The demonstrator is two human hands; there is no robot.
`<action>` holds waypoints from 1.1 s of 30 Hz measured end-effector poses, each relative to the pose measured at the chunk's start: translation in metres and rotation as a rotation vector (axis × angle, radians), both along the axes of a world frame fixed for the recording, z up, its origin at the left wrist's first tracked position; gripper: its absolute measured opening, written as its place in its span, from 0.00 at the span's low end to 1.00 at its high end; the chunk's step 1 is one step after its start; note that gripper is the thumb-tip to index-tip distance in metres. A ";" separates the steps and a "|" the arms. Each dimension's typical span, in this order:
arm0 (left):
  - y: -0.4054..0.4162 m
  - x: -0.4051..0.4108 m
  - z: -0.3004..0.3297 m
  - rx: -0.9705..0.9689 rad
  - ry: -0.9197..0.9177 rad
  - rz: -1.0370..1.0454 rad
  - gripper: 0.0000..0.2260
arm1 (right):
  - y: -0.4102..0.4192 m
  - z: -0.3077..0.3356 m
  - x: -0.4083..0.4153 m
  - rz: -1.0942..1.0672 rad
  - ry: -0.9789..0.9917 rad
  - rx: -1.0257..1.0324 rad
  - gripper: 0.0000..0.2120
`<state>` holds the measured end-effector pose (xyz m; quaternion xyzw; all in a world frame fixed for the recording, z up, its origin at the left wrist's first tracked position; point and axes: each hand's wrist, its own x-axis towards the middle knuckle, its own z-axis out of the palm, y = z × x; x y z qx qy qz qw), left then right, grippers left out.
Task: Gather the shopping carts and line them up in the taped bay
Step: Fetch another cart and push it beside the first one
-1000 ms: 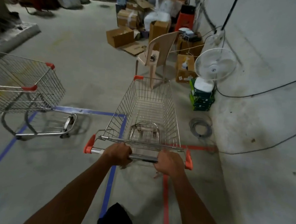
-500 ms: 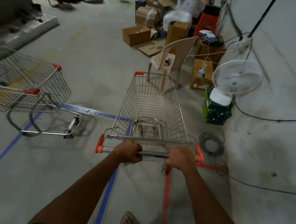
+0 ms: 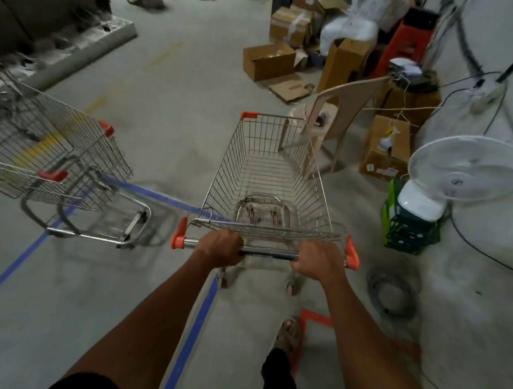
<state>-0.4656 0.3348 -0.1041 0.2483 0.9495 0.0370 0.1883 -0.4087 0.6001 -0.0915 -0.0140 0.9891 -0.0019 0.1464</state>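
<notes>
Nearest, a sandalled foot (image 3: 289, 334) steps beside a strip of red floor tape (image 3: 314, 316), with a blue tape line (image 3: 191, 334) running forward on the left. Above them the left hand (image 3: 219, 248) and the right hand (image 3: 317, 259) are both wrapped around the handle bar (image 3: 268, 252) of the shopping cart (image 3: 270, 177), whose empty wire basket stands just right of the blue line, nose toward a beige plastic chair (image 3: 338, 115). A rigid steel frame on castors, it should roll lightly while empty yet swing at the front, so the bar between its two orange end caps looks the right hold. A second cart (image 3: 56, 158) stands to the left, apart, across the blue tape. That makes two carts clearly visible. One white fan (image 3: 458, 170) sits on a green crate (image 3: 409, 230) to the right, and several cardboard boxes (image 3: 268, 61) lie beyond.
</notes>
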 end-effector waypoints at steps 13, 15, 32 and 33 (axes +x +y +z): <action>0.065 -0.175 0.009 0.049 -0.053 0.178 0.05 | 0.071 0.011 -0.230 0.204 -0.040 -0.023 0.10; 0.070 -0.204 0.007 0.048 -0.052 0.202 0.06 | 0.077 0.009 -0.265 0.250 -0.030 -0.018 0.11; 0.049 -0.480 0.012 0.002 -0.025 0.391 0.12 | 0.033 -0.015 -0.592 0.438 0.133 -0.106 0.30; 0.045 -0.492 0.012 0.004 -0.028 0.396 0.12 | 0.029 -0.018 -0.609 0.453 0.131 -0.082 0.31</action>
